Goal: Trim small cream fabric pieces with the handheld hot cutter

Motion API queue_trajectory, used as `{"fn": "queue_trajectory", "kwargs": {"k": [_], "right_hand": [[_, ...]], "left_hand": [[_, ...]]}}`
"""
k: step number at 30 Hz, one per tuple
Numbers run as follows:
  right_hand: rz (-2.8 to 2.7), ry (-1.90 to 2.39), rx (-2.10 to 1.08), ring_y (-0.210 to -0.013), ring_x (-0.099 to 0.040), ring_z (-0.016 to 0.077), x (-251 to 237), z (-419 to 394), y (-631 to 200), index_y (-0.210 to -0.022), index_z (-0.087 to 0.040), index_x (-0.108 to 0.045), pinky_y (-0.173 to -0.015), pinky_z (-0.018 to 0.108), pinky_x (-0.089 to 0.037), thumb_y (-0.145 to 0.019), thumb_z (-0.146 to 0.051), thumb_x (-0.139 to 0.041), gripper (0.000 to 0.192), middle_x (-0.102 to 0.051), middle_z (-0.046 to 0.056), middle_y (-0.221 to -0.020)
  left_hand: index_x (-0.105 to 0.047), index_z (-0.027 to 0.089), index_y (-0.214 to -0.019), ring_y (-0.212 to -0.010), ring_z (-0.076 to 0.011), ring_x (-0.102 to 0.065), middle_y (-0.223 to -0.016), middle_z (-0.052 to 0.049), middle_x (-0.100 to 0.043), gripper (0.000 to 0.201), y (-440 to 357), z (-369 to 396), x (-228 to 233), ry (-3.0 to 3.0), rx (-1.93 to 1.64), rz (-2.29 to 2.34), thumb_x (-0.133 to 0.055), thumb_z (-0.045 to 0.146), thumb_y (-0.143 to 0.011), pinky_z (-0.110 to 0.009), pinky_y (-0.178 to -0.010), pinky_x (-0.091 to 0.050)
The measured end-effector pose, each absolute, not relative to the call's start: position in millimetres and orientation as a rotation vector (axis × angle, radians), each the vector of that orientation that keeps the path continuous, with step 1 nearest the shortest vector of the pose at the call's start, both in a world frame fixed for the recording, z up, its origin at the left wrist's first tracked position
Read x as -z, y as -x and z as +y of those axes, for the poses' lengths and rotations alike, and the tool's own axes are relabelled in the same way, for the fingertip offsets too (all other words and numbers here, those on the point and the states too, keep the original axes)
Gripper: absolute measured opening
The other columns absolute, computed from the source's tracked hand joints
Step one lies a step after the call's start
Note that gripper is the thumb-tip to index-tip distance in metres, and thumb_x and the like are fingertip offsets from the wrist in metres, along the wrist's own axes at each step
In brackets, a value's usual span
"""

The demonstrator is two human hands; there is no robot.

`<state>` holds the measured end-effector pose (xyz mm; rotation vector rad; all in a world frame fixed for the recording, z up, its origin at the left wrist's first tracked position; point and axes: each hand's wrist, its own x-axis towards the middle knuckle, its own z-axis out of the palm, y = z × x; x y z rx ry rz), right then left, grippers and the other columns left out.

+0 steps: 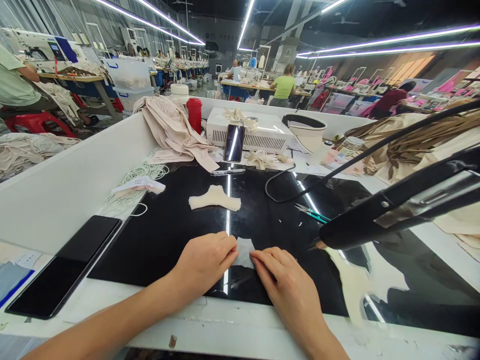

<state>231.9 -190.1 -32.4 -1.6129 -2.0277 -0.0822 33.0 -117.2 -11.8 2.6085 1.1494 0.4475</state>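
Between my two hands a small pale piece of fabric (245, 251) is held over the glossy black mat. My left hand (206, 257) pinches its left edge, fingers curled in. The right edge sits between the thumb and fingertips of my right hand (287, 280). Just beyond my hands lies a cream shaped fabric piece (214, 198), flat on the mat. To the right, cream and white cut pieces (356, 285) lie partly under a black tool with a pointed tip (360, 225). Teal-handled thread snips (312, 213) rest near that tool.
A large black phone (63, 265) lies at the left; a smaller phone (234, 142) leans against a white vented box (247, 131). Beige fabric (176, 125), a red bottle (194, 115) and pale green cord (138, 175) lie around the mat. A black cable (337, 170) crosses the right side.
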Motion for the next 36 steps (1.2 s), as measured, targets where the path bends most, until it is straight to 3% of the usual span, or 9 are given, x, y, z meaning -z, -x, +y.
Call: {"fn": "queue_trajectory", "kwargs": {"k": [12, 17, 23, 36], "right_hand": [[-2.052, 1.612, 0.174, -0.074, -0.062, 0.0163, 30.2, -189.7, -229.0, -0.102, -0.021, -0.071, -0.062, 0.027, -0.045, -0.107, -0.026, -0.041, 0.031, -0.07, 0.004, -0.087], [-2.057, 1.595, 0.21, -0.072, -0.06, 0.0162, 29.9, -189.1, -227.5, -0.101, -0.02, -0.07, -0.06, 0.028, -0.044, -0.107, -0.025, -0.042, 0.029, -0.069, 0.003, -0.085], [-2.081, 1.589, 0.225, -0.07, -0.059, 0.0167, 29.0, -188.8, -227.4, -0.098, -0.021, -0.068, -0.061, 0.028, -0.044, -0.108, -0.026, -0.038, 0.032, -0.068, 0.003, -0.083], [-2.088, 1.581, 0.231, -0.071, -0.06, 0.0172, 28.8, -188.8, -227.4, -0.097, -0.022, -0.067, -0.062, 0.029, -0.045, -0.107, -0.024, -0.038, 0.03, -0.068, 0.003, -0.083]], "left_hand": [[-0.06, 0.02, -0.084, -0.071, -0.0177, -0.061, -0.078, 0.001, -0.061, 0.02, -33.1, -117.8, 15.6, -2.874, -0.502, 1.181, -0.051, 0.019, -0.102, -0.032, -0.061, -0.043], [-0.064, 0.016, -0.095, -0.085, -0.0205, -0.065, -0.091, -0.005, -0.068, 0.017, -34.4, -118.4, 16.5, -3.096, -0.735, 0.899, -0.049, 0.011, -0.101, -0.036, -0.078, -0.054], [-0.063, 0.012, -0.109, -0.104, -0.0179, -0.069, -0.107, -0.006, -0.074, 0.02, -43.3, -123.8, 17.3, -2.991, -0.909, 0.591, -0.045, 0.019, -0.106, -0.034, -0.099, -0.057], [-0.064, 0.01, -0.112, -0.107, -0.0211, -0.072, -0.111, -0.01, -0.076, 0.03, -46.7, -123.1, 27.1, -3.029, -0.905, 0.604, -0.039, 0.026, -0.109, -0.035, -0.098, -0.059]]}}
